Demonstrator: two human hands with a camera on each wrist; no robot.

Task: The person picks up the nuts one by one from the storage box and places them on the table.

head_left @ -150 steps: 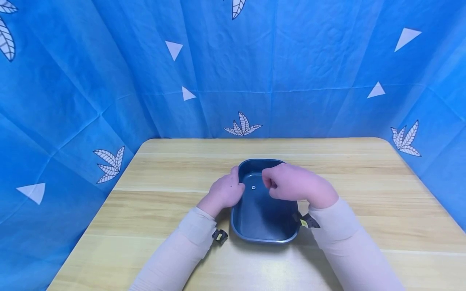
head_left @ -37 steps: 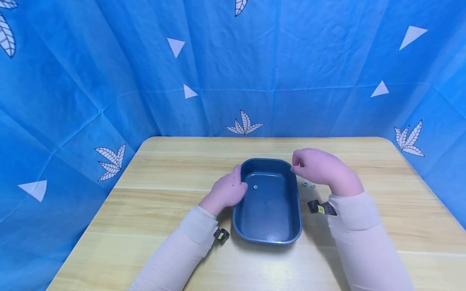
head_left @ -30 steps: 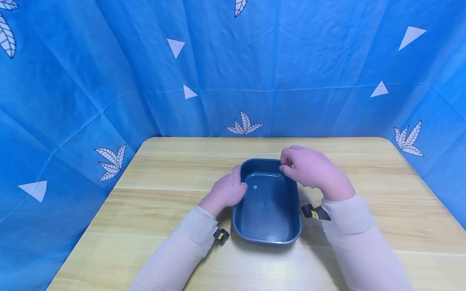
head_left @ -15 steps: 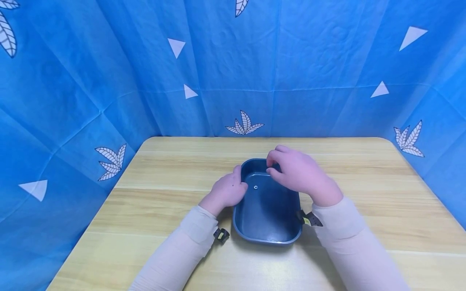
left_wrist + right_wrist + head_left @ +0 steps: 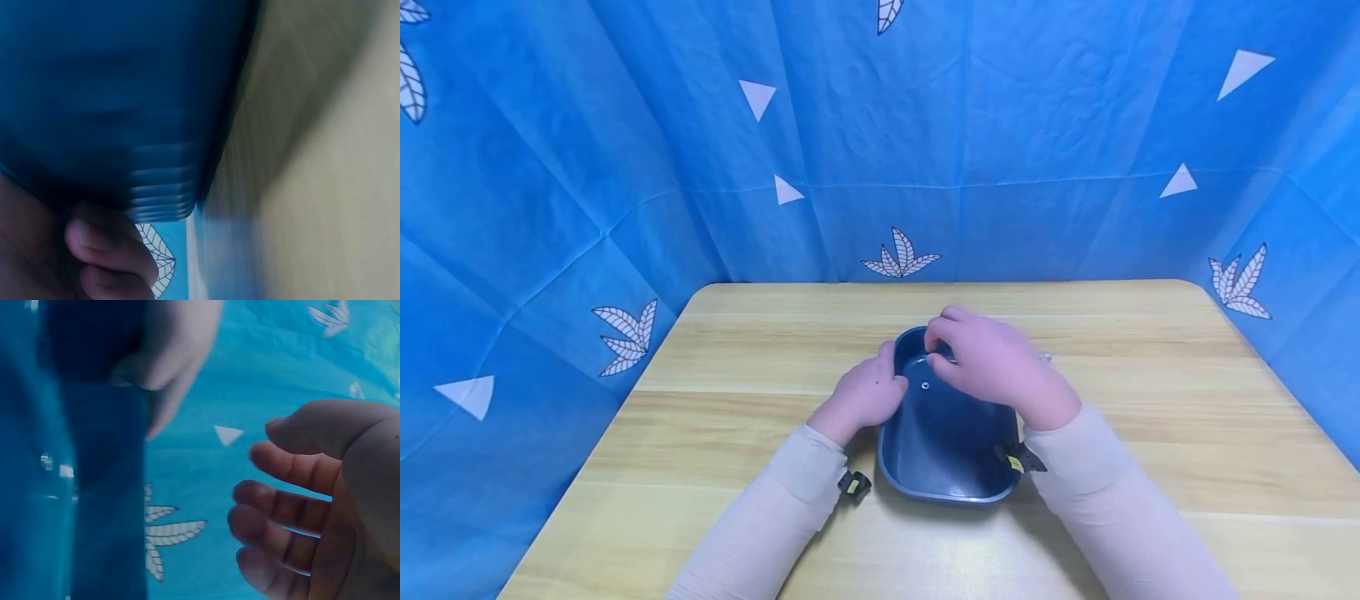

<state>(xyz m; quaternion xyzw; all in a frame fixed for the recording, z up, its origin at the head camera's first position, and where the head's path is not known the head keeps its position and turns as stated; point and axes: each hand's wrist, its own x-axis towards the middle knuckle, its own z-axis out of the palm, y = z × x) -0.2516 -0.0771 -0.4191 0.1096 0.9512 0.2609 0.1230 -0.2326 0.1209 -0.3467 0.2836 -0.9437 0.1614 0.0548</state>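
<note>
A dark blue rectangular tray (image 5: pixel 951 487) stands on the table. My left hand (image 5: pixel 868 392) grips its left rim; in the left wrist view the curled fingers (image 5: pixel 94 234) lie against the tray's outer wall. Over the tray's far right part hovers my right hand (image 5: pixel 988 358). Its fingers are loosely bent, and the thumb stands apart from them in the right wrist view, with nothing visible between. A small metal nut-like ring (image 5: pixel 925 386) lies on the tray floor. Beside it in the right wrist view is another bright spot, which may be a reflection.
Small shiny pieces (image 5: pixel 1045 357) lie on the table just beyond my right wrist, partly hidden by it. The light wooden table (image 5: pixel 737 333) extends to both sides of the tray. A blue patterned curtain (image 5: pixel 865 150) hangs behind it.
My right hand has moved left from the tray's right edge to over its far part, and its thumb and fingers have spread apart. My left hand keeps its grip on the rim.
</note>
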